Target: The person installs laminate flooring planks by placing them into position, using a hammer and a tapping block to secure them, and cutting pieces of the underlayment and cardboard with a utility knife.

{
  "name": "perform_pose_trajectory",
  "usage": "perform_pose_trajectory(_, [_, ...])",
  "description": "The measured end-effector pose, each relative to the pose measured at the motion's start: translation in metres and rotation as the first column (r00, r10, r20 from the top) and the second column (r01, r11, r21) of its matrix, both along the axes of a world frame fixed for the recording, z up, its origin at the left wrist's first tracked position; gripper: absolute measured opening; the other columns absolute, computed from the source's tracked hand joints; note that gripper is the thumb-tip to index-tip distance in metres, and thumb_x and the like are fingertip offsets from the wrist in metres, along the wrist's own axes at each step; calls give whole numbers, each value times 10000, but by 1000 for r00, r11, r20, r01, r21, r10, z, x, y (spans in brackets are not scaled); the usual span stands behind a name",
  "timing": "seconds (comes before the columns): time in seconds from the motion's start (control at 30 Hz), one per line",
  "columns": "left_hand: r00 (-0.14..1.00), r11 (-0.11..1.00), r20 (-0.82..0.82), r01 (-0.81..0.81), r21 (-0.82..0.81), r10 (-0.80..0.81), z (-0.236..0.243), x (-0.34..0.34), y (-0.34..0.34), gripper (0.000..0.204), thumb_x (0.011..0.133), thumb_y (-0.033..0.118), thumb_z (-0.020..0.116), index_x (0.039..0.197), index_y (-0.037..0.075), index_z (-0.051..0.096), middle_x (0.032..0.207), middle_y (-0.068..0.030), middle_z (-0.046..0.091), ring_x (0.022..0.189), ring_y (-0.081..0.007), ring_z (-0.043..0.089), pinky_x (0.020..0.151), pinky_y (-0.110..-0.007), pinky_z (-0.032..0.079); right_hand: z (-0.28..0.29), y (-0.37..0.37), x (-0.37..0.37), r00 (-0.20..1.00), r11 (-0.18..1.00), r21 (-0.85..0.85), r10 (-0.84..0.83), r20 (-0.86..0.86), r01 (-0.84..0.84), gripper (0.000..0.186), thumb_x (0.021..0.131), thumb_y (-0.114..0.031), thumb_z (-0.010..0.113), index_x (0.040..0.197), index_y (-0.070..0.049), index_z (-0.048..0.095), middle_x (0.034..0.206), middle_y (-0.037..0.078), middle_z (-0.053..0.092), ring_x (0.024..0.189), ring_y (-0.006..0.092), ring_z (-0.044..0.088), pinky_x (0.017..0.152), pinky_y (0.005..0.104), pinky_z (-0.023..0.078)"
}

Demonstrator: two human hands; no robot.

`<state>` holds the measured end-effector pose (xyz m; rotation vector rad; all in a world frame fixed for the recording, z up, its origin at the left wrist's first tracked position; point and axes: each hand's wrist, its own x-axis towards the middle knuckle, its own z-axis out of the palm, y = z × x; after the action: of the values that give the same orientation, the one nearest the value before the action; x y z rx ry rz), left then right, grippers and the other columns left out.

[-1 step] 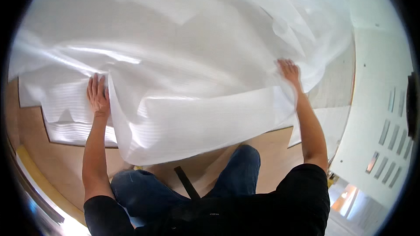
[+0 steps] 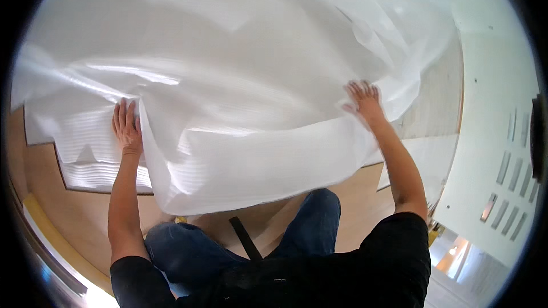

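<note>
1 large white sheet [image 2: 268,162], faintly ribbed and rumpled, lies spread partly over tan flooring [image 2: 91,208].

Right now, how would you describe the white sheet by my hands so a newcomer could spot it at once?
Start at the brown floor around the blue jeans. Beyond it, the white sheet fills much of the view, with the left hand and right hand at its near part. Its shiny, wrinkled surface sets it apart from the slotted white panel at the far right.
</note>
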<state>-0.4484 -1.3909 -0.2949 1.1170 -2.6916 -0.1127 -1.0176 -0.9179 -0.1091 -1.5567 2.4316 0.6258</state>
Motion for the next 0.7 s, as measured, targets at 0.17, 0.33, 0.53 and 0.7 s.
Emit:
perform_pose_trajectory(0.17, [998, 998, -34, 51, -35, -52, -6, -5, 5, 505, 1025, 227, 498, 1529, 191, 502, 1639, -89, 393, 1520, -335, 328, 1256, -504, 228, -16, 140, -30, 963, 835, 512, -71, -262, 201, 629, 977, -507, 587, 1512, -180, 535, 1678, 59, 342, 1577, 338, 210, 1293, 540, 108])
perform_pose_trajectory(0.33, [998, 996, 36, 61, -65, -59, -23, -9, 3, 490, 1053, 329, 464, 1521, 194, 522, 1606, -126, 436, 1510, -347, 342, 1248, -508, 227, 20, 246, -68, 675, 679, 125, -658, -335, 724, 560, 924, -328, 688, 1400, -54, 583, 1525, 225, 499, 1405, 439, 449, 1166, 569, 361])
perform_pose_trajectory(0.53, [973, 996, 224, 68, -60, -53, -32, 13, -17, 582, 1075, 410, 410, 1627, 243, 336, 1686, -119, 288, 1550, -349, 233, 1259, -520, 189, 14, 151, 6, 508, 694, -91, -424, 750, 714, 514, 860, -63, 581, 1372, -56, 623, 1474, 173, 577, 1383, 296, 529, 1152, 410, 426])
perform_pose_trajectory(0.7, [863, 938, 433, 117, 327, -259, 21, -18, -2, 627, 1007, 241, 580, 1591, 165, 364, 1592, -239, 380, 1436, -406, 415, 1187, -543, 337, -7, 136, 18, 296, 593, 42, -461, 837, 804, 371, 923, -105, 577, 1267, -27, 693, 1270, 127, 709, 1264, 280, 612, 1085, 385, 476])
